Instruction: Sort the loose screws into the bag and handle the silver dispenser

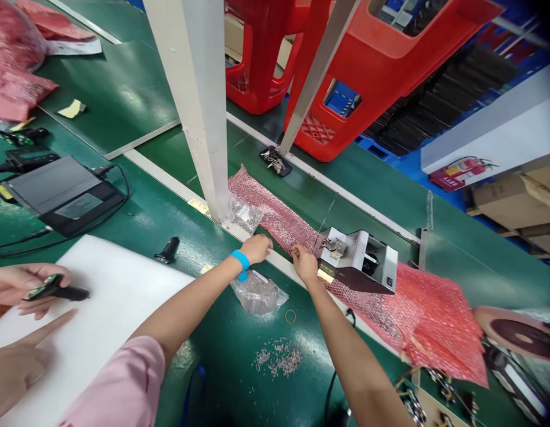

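The left hand [257, 248], with a blue band [240, 262] at its wrist, reached forward with its fingers bent inward; I could not tell whether they gripped anything. It was near a clear bag [245, 214] of small parts. The right hand [304, 263] was just beside the machine [352, 252], thumb and fingertips drawn close together over the pink bubble wrap [279, 213]; whether something was pinched there could not be made out. Both forearms stretched out over the green bench [233, 350].

The machine sat on the wrap, right of both hands. It had a pale grey body, a darker side, a bright metal mechanism at the end by the right hand, and a black switch at the far end. Loose bits [279, 357] lay scattered nearer the wearer.
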### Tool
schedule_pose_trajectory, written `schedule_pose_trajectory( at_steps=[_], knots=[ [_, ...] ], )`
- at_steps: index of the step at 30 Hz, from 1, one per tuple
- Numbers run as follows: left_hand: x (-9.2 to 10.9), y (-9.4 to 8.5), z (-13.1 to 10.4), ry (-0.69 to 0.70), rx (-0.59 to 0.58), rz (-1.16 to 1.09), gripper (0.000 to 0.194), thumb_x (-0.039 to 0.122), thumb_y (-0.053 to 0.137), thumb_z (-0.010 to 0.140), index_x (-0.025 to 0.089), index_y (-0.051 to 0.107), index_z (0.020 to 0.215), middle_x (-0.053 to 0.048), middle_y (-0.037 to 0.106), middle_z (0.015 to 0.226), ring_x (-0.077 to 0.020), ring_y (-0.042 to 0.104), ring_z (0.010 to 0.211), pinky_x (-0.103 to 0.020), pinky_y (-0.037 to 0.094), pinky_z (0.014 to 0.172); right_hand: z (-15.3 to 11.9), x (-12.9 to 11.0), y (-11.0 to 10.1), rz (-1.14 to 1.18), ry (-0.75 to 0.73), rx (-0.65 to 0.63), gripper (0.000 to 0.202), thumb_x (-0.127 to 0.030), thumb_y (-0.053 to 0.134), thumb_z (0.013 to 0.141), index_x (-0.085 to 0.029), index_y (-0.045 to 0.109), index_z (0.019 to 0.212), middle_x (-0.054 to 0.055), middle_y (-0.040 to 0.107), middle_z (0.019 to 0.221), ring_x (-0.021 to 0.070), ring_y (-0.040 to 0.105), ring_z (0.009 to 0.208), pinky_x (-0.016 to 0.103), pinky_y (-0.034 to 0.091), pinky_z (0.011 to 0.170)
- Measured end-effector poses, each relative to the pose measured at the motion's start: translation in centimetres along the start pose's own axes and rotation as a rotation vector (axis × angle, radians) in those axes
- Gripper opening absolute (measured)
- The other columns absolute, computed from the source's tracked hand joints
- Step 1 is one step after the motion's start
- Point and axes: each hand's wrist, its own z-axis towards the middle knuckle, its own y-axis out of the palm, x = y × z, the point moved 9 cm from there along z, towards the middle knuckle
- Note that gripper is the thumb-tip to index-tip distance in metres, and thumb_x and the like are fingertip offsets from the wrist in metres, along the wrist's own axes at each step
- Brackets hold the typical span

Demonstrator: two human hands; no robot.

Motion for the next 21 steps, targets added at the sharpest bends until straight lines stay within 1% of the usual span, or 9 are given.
schedule_pose_trajectory(
  at_steps=[1,3,6,8,11,13,16,21],
  knots=[
    [0.0,0.6,1.2,0.011,-0.011,0.011,0.015,0.018,0.063,0.08,0.014,0.065,0.094,-0.005,0.063,0.095,-0.0168,0.06,0.088,-0.034,0.05,0.081,-0.1,-0.2,-0.1,-0.02,-0.024,-0.001,0.021,-0.013,0.046,0.086,-0.018,0.059,0.101,0.004,0.064,0.099,0.0159,0.059,0.088,0.025,0.042,0.079],
    [0.2,1.7,2.9,0.027,-0.016,0.032,0.018,0.022,0.061,0.084,0.013,0.062,0.1,-0.006,0.062,0.103,-0.0176,0.059,0.097,-0.039,0.049,0.087,-0.2,-0.5,-0.2,-0.057,-0.07,-0.001,0.019,-0.014,0.047,0.086,-0.018,0.058,0.101,0.004,0.063,0.099,0.017,0.057,0.091,0.026,0.041,0.08],
    [0.5,2.7,4.0,0.026,-0.023,0.061,0.018,0.027,0.061,0.085,0.012,0.062,0.096,-0.007,0.062,0.105,-0.0185,0.058,0.099,-0.041,0.048,0.089,-0.4,-0.9,-0.1,-0.109,-0.127,-0.01,0.017,-0.018,0.05,0.086,-0.017,0.056,0.101,0.005,0.062,0.102,0.0181,0.054,0.098,0.026,0.04,0.083],
    [0.5,2.9,4.1,0.03,-0.017,0.071,0.019,0.028,0.061,0.085,0.012,0.061,0.095,-0.006,0.062,0.102,-0.018,0.059,0.097,-0.04,0.049,0.087,-0.4,-1.1,0.1,-0.147,-0.148,-0.024,0.017,-0.016,0.044,0.089,-0.017,0.056,0.101,0.005,0.061,0.102,0.0178,0.053,0.097,0.025,0.039,0.083],
    [0.4,2.7,3.9,0.039,0.011,0.076,0.022,0.028,0.06,0.085,0.012,0.059,0.101,-0.005,0.062,0.1,-0.0172,0.059,0.093,-0.038,0.05,0.083,-0.3,-1.4,0.2,-0.205,-0.162,-0.044,0.023,-0.014,0.036,0.091,-0.018,0.057,0.101,0.007,0.06,0.101,0.0186,0.053,0.098,0.026,0.039,0.081],
    [0.3,2.7,3.7,0.047,0.023,0.079,0.02,0.027,0.06,0.085,0.012,0.059,0.099,-0.006,0.061,0.101,-0.0169,0.059,0.092,-0.037,0.051,0.083,-0.4,-1.7,0.1,-0.235,-0.174,-0.054,0.022,-0.017,0.038,0.091,-0.019,0.057,0.103,0.007,0.059,0.104,0.02,0.052,0.101,0.027,0.039,0.08],
    [0.4,2.8,3.8,0.078,0.021,0.079,0.015,0.025,0.06,0.085,0.012,0.061,0.093,-0.006,0.06,0.103,-0.0171,0.058,0.095,-0.038,0.049,0.085,-0.6,-2.2,-0.1,-0.262,-0.208,-0.08,0.021,-0.023,0.046,0.09,-0.021,0.056,0.108,0.007,0.057,0.111,0.0208,0.05,0.104,0.027,0.041,0.078],
    [0.9,3.2,4.3,0.16,-0.006,0.074,0.013,0.022,0.062,0.083,0.013,0.062,0.093,-0.006,0.06,0.107,-0.0178,0.056,0.1,-0.038,0.047,0.09,-0.4,-2.5,0.1,-0.311,-0.294,-0.18,0.028,-0.02,0.043,0.091,-0.027,0.06,0.112,0.005,0.055,0.113,0.0189,0.05,0.105,0.025,0.042,0.075]
  ],
)
